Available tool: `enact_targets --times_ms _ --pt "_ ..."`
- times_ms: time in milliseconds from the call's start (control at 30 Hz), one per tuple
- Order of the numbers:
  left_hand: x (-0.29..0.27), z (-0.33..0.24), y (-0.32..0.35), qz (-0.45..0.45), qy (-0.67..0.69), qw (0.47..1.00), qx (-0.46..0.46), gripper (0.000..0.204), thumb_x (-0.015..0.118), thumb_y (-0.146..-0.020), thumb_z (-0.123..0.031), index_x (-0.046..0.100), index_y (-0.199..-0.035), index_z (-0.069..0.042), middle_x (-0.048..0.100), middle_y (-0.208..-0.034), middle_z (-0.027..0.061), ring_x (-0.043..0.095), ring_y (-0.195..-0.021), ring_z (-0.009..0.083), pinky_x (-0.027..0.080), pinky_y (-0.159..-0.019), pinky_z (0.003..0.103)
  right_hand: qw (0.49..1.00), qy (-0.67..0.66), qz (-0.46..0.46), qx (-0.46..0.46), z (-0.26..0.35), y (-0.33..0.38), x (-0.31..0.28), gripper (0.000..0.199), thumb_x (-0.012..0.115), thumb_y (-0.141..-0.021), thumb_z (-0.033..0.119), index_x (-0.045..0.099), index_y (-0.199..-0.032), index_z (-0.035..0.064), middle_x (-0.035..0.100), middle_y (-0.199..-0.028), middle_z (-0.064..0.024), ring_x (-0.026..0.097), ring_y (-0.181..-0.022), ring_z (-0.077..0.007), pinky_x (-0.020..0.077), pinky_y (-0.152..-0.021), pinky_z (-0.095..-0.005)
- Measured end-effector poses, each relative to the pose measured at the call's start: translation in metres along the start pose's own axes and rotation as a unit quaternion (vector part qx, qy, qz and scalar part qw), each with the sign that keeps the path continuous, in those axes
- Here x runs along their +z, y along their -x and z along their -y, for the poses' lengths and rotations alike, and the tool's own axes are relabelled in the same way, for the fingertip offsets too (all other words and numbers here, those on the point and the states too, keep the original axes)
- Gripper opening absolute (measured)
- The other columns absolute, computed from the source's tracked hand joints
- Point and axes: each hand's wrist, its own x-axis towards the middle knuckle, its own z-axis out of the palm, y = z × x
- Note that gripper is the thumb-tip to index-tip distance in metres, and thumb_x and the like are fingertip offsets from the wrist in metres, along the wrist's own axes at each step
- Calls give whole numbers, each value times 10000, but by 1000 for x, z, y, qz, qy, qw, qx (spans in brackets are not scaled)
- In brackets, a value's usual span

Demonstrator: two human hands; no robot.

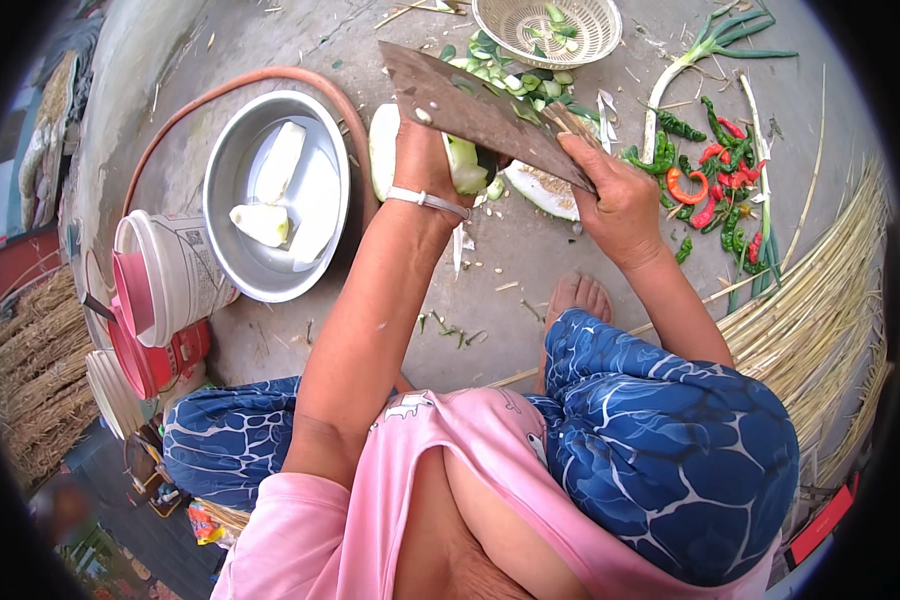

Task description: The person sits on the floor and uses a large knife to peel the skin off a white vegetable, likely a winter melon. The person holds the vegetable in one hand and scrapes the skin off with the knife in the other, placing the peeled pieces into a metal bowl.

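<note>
The knees (670, 450) are spread wide, which probably leaves room for the arms to work low over the ground (510, 325); a bare foot (578, 298) is planted between the thighs and the work. A straw bundle (815, 290) lies off to the right, just past the knee.

Farther out, the right hand (618, 205) is closed round the wooden handle of the cleaver (470, 105), whose broad blade slants up and left across the left hand (425, 160). Held so, the blade likely gives a steady, flat reach. A gourd piece (466, 165) shows beside the left palm, seemingly held there, but the blade hides the fingers, so I cannot tell how firm that grip is.

A pale gourd (382, 150) sits left of the wrist and a seeded half (545, 192) to the right, both in easy reach. The basin (228, 200) stands on the left with white chunks (282, 165) inside, presumably kept off the dirt; a bucket (198, 260) is just beside it.

Peppers (715, 190) and a scallion (660, 95) lie apart on the right. Beyond the blade, slices (530, 85) are heaped against the basket (598, 35), perhaps to keep them together.
</note>
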Motion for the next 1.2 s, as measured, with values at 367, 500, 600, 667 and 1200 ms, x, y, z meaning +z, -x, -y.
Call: enact_targets --times_ms 367,500,600,667,1200 --pt "-31 3 -7 5 43 999 2 587 420 -979 -601 551 -1211 -79 626 -1127 113 632 -927 254 554 -793 403 973 72 14 -218 50 -15 -13 447 602 -760 159 658 -1201 211 416 -622 10 531 -541 -151 408 -501 -313" --pt "-31 4 -11 8 36 999 10 603 426 -974 -608 559 -1208 -68 632 -1115 118 637 -920 249 556 -794 397 977 90 6 -191 41 -15 -4 443 592 -775 154 659 -1209 212 437 -628 6 544 -550 -158 411 -504 -317" --pt "-31 5 -13 17 29 999 16 615 431 -971 -613 565 -1205 -60 637 -1106 121 641 -915 246 557 -795 392 989 86 6 -118 22 -11 -2 426 597 -770 138 680 -1181 215 453 -627 -3 553 -545 -168 423 -495 -326" --pt "-34 5 -12 25 26 999 18 623 434 -968 -616 569 -1203 -55 640 -1100 124 643 -911 244 558 -795 389 991 76 3 -112 22 -11 -6 425 606 -759 132 688 -1168 216 442 -620 -6 547 -538 -166 428 -487 -326" --pt "-47 8 -12 -13 -32 999 29 688 458 -950 -643 600 -1188 -14 665 -1051 144 661 -882 227 565 -799 363 990 15 7 -141 40 -14 -2 445 618 -750 120 660 -1190 176 462 -615 -7 566 -542 -182 444 -506 -337"
